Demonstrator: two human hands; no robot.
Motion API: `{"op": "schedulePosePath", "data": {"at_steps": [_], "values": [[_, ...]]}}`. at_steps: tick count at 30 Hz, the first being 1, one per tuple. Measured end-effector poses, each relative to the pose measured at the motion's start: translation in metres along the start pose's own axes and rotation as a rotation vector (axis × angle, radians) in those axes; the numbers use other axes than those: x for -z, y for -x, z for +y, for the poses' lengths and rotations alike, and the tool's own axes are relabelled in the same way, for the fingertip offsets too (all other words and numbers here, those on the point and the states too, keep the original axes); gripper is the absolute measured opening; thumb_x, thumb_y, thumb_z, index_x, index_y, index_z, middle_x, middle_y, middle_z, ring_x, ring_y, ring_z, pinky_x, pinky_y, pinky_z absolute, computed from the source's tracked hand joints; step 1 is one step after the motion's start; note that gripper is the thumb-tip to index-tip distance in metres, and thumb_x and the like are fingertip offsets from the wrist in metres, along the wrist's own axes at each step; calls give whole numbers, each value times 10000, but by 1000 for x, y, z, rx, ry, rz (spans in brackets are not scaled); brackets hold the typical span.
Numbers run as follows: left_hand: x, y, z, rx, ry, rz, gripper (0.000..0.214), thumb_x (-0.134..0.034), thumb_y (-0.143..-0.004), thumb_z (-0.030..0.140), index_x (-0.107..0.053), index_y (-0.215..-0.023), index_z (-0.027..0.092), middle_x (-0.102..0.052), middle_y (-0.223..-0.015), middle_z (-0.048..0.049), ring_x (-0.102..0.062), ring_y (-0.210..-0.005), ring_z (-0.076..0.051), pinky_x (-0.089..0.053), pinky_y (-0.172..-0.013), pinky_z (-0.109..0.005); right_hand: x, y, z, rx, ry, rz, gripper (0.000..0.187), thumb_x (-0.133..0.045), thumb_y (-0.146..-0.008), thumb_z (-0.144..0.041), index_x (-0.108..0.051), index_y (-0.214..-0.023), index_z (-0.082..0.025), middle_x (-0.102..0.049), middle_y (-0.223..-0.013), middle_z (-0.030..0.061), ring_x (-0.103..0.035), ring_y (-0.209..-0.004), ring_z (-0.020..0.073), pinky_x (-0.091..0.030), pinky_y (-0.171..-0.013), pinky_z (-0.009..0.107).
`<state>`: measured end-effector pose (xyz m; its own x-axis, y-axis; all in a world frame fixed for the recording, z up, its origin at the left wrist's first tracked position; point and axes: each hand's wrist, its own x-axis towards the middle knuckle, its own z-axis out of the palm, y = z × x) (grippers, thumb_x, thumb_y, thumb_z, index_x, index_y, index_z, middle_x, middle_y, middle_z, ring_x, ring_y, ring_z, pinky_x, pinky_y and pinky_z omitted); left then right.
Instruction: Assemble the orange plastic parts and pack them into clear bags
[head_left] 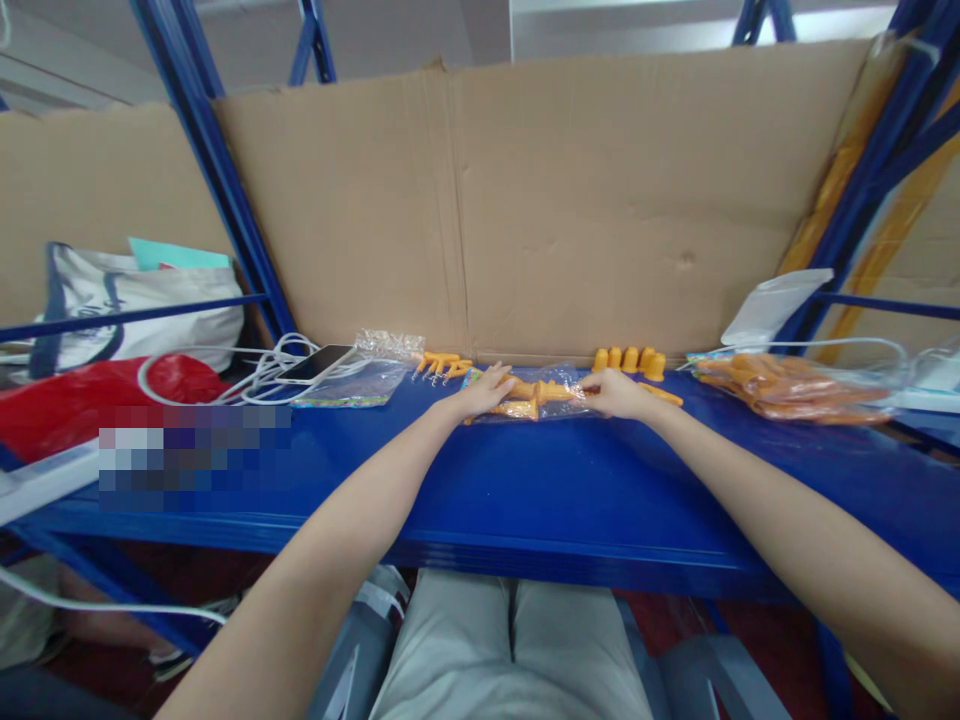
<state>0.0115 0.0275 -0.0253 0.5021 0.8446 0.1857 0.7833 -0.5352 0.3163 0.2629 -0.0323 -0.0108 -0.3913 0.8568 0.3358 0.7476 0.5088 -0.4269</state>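
In front of me on the blue shelf lies a clear plastic bag (561, 408) with orange plastic parts (536, 393) in it. My left hand (486, 391) rests on the bag's left end, fingers stretched out over it. At the right end, my right hand (615, 393) is closed, its fingertips pinching the bag's edge; whether an orange part is also between them I cannot tell. An orange stick-like piece (661, 395) lies just right of that hand. Behind it stand several orange cup-shaped pieces (628, 360). Small orange pieces with metal clips (442, 366) lie left of my left hand.
A flat clear bag (360, 388), a phone (319, 364) and tangled white cable (262, 372) lie to the left, beside a red bag (172, 382). On the right is a bulging bag of orange parts (795, 385). A cardboard wall (570, 220) closes off the back.
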Motion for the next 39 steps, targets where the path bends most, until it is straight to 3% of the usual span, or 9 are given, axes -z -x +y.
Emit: {"op": "schedulePosePath", "data": {"at_steps": [7, 13, 18, 23, 30, 35, 39], "values": [[0, -2, -2, 16, 97, 12, 602, -200, -938, 464, -315, -1451, 170, -226, -1549, -82, -184, -1435, -182, -176, -1164, -343, 1, 0, 6, -8, -174, -24, 353, -564, -699, -454, -706, -722, -131, -589, -614, 12, -451, -545, 112, -361, -504, 239], [-2, 0, 7, 9, 134, 5, 600, -218, -928, 509, -349, -1440, 223, -257, -1538, -50, -182, -1434, -222, -212, -1155, -399, -8, -1, 2, 17, -120, -68, 406, -585, -722, -513, -729, -764, -136, -599, -557, 1, -465, -472, 109, -353, -465, 227], [-2, 3, 12, 7, 121, -7, 667, -258, -899, 592, -332, -1444, 215, -247, -1537, -63, -166, -1435, -237, -207, -1152, -415, -12, -1, -2, 44, -127, -86, 431, -579, -743, -517, -747, -891, -148, -667, -655, 26, -499, -479, 119, -381, -474, 233], [-2, 5, 14, 31, 136, -2, 712, -237, -886, 630, -333, -1443, 196, -237, -1543, -71, -160, -1437, -232, -216, -1150, -386, -11, -4, -1, 71, -117, -107, 389, -609, -733, -521, -750, -837, -174, -653, -641, 16, -565, -556, 147, -416, -523, 234], [-8, -2, 8, -37, 118, 37, 668, -355, -868, 558, -342, -1444, 221, -341, -1504, -98, -236, -1419, -272, -246, -1134, -434, -16, -5, 3, 66, -110, -88, 368, -638, -725, -526, -714, -724, -166, -632, -628, 10, -549, -524, 125, -417, -506, 223], [-10, -3, 5, 10, 23, 33, 677, -375, -863, 558, -351, -1427, 183, -289, -1523, -114, -190, -1430, -269, -217, -1143, -434, -19, -6, 4, 20, -229, -40, 283, -632, -747, -417, -715, -811, -154, -675, -790, 40, -570, -522, 115, -466, -498, 238], [-12, -4, 5, 32, -3, 69, 676, -344, -886, 547, -354, -1421, 133, -270, -1529, -131, -176, -1433, -259, -194, -1152, -393, -18, -9, 4, -52, -231, 116, 208, -614, -718, -158, -717, -898, -158, -703, -985, 72, -662, -817, 177, -533, -761, 298]]}}
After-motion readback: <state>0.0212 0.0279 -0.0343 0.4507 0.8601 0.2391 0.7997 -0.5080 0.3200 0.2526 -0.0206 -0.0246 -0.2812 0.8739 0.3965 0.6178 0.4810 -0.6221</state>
